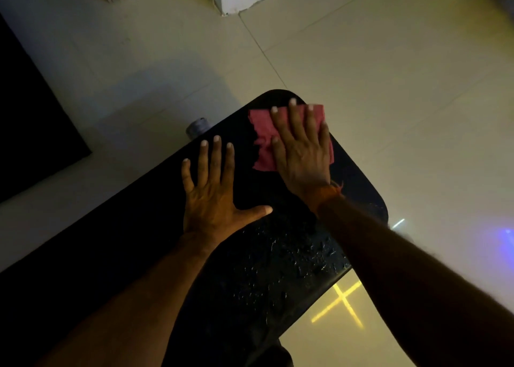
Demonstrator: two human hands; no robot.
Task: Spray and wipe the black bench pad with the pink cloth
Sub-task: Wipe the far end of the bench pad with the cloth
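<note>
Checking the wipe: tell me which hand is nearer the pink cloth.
Right. The right hand lies flat on the pink cloth, pressing it to the bench pad; the left hand rests on bare pad beside it, apart.

The black bench pad (250,155) has a dark, smooth, vinyl-like cover; toward its near right edge the surface is wet and glistens with scattered droplets. The pink cloth (262,133), at the pad's far end, is soft matt fabric with a ragged edge. The floor (389,102) around the pad is glossy pale tile that reflects lights. A dull grey metal cylinder end (198,127) shows at the pad's far left edge.
</note>
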